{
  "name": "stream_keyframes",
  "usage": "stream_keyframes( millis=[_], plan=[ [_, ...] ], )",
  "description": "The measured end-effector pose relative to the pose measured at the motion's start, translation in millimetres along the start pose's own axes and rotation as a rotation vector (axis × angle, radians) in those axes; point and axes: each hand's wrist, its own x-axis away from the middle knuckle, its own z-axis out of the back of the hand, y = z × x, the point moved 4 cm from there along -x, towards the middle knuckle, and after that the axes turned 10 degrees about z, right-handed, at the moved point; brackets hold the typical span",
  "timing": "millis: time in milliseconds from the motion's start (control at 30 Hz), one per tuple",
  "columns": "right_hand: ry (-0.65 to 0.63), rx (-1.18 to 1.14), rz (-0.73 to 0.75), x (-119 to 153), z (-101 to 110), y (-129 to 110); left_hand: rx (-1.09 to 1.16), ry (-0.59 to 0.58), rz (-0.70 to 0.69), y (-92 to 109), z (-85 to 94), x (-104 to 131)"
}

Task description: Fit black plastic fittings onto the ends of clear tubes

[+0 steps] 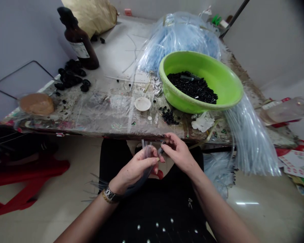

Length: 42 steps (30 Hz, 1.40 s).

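My left hand [139,165] is closed around a bunch of clear plastic tubes [145,148], whose ends stick up above the fingers and whose tails trail back under the wrist. Just to the right, my right hand [177,150] pinches a small dark piece [162,147] close to the tips of the left fingers. Whether that piece is joined to a tube I cannot tell. Both hands are over the lap, below the table's front edge. Beyond them, small black parts [168,116] lie in a loose pile near that edge.
A green basin [230,81] of black parts stands on the worn table [96,111]. Behind it lies a big bundle of clear tubing [179,33]; more hangs off the right. A brown bottle [83,47], a white dish [142,104] and a red stool [27,185] are around.
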Motion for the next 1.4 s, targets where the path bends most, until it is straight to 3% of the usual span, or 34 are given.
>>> stream_keyframes(
  millis=[100,233,333,633,1000,1233,1400],
  plan=[
    [-0.008,0.077,0.061,-0.1,-0.8,-1.6,-0.012,-0.022,0.046,-3.7,2.8,-0.7],
    [0.073,0.195,0.228,2.8,6.9,-17.3,-0.043,0.091,0.092,-9.6,11.8,-4.4],
    [0.070,0.269,0.255,6.8,8.9,-29.3,-0.109,0.146,0.101,-11.0,13.6,-6.6],
    [-0.120,0.310,0.122,7.6,-14.3,-35.1,-0.324,0.186,0.007,-6.4,14.4,-10.4],
    [-0.086,-0.063,-0.038,4.6,-9.8,-12.0,-0.316,0.106,-0.011,-0.4,24.5,-7.3],
    [-0.057,-0.087,-0.051,5.7,-8.5,-9.9,-0.467,0.108,-0.008,10.4,23.5,-4.3],
    [-0.089,0.047,0.014,5.2,-8.6,-17.7,-0.457,0.109,-0.029,6.5,22.7,-6.1]
  ],
)
